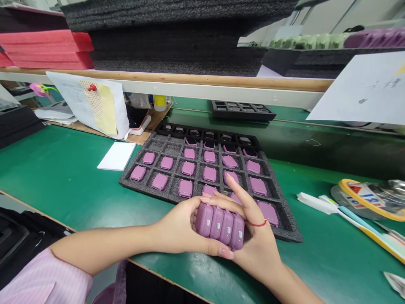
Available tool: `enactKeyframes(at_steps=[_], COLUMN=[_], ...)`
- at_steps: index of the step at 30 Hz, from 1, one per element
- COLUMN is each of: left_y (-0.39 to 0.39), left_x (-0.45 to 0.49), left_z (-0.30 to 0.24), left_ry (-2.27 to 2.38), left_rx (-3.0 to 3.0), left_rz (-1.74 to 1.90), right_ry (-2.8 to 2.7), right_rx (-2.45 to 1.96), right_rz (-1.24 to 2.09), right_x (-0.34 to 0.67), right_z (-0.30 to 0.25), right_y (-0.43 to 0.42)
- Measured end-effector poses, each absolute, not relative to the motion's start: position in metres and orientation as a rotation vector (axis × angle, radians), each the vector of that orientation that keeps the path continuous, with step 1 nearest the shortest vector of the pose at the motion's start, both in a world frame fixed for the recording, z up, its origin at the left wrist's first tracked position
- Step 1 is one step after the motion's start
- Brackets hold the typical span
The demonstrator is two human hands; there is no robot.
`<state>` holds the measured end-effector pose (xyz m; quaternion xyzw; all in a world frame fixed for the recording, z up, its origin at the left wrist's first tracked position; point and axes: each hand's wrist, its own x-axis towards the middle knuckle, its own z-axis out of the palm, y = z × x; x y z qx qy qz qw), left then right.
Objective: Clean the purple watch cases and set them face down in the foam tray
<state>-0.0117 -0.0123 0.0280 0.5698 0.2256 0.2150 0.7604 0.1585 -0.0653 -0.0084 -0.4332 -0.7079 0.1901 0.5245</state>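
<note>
A short row of several purple smartwatch cases (220, 226) is held together on edge, each showing a small silvery oval on its side. My left hand (180, 226) wraps the row from the left, its thumb along the bottom. From the right, my right hand (261, 242) closes on the same row, with one finger stretched out over the tray. Beyond my hands lies a black foam tray (172, 148) with purple cases in many compartments. Dark screens show on the pieces towards its back. My hands hide part of the tray's front.
A white paper pad (116, 156) lies left of the tray. On the right are a toothbrush (319, 204) and a clear jar with an orange rim (351, 190). Behind, a shelf edge (196, 86) carries black foam stacks; a smaller black tray (242, 110) sits below it.
</note>
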Motion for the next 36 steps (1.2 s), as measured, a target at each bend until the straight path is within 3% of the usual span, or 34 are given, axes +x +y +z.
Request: enactKeyframes(at_steps=[27, 32, 36], left_y=[-0.018, -0.012, -0.013], left_x=[-0.012, -0.008, -0.009], left_z=[0.022, 0.022, 0.023], left_ry=[0.634, 0.490, 0.557], left_rx=[1.387, 1.342, 1.375], left_rz=[0.535, 0.528, 0.605], right_ry=[-1.824, -1.883, -1.978], right_rx=[-1.035, -1.009, -0.977], right_rz=[0.344, 0.353, 0.225], right_x=[0.154, 0.153, 0.154], right_z=[-0.005, -0.003, 0.000], right_y=[-0.066, -0.065, -0.068])
